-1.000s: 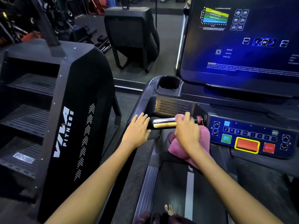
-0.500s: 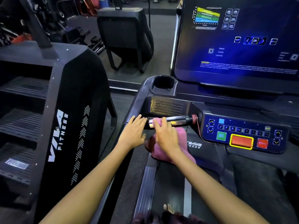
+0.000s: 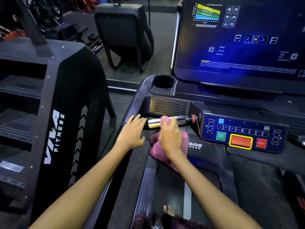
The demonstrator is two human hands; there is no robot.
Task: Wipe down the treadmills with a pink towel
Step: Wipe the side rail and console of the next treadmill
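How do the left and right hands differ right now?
The left hand lies flat with straight fingers on the treadmill's black side rail and holds nothing; the right hand has the pink towel under it and presses it onto the silver grip bar. The left hand sits at the bar's outer end; the right hand sits nearer the button panel. Both are bare and palm down.

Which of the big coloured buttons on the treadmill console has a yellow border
The wide orange button in the middle; the green button left of it and the red button right of it have none.
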